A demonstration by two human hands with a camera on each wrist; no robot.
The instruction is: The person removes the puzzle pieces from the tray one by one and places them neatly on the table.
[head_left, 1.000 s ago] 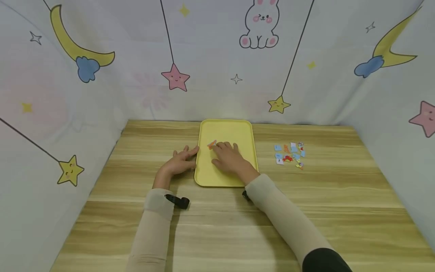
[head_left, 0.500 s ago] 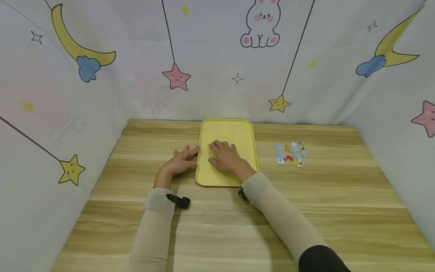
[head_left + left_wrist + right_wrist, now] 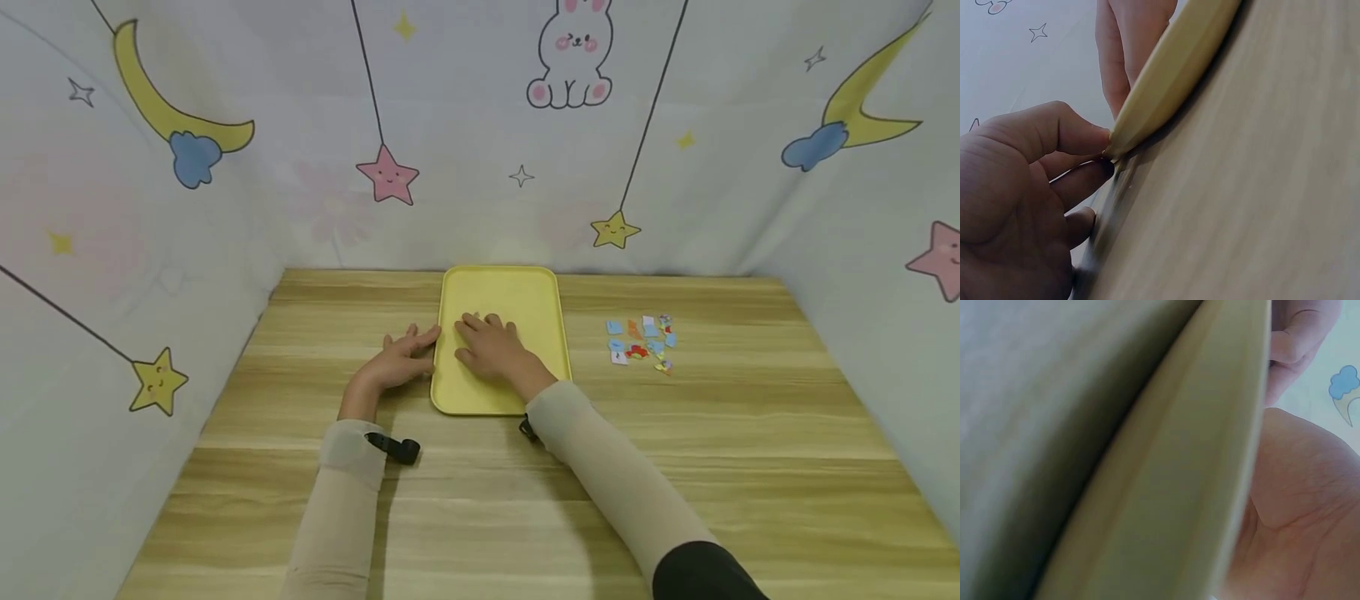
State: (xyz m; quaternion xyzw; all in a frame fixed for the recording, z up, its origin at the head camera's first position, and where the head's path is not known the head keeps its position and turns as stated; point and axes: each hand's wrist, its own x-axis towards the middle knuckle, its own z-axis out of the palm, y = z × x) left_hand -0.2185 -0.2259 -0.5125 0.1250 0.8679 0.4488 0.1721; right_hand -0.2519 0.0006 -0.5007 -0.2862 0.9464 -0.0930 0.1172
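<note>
A yellow tray (image 3: 525,292) lies on the wooden table, its long sides pointing away from me. My left hand (image 3: 390,364) rests at its left edge, with spread fingers; thumb and forefinger touch the rim (image 3: 1147,106). My right hand (image 3: 491,348) lies over the left middle of the tray, palm down, its fingers reaching forward onto the surface. Just past those fingertips shows a small greyish bit (image 3: 477,315); whatever lies beneath them is hidden. In the right wrist view, the tray's wall (image 3: 1166,481) covers most of the fingers and leaves the palm (image 3: 1304,500) showing.
Several small cut-out pieces (image 3: 637,352), blue, white, red and orange, lie loosely grouped on the table right of the tray. Behind the table (image 3: 675,450) hangs a white cloth (image 3: 465,100) printed with moons, stars and a rabbit.
My right hand has shifted a little to the left over the tray. An orange piece seen at its fingertips one second ago is now covered. My left hand keeps its place.
</note>
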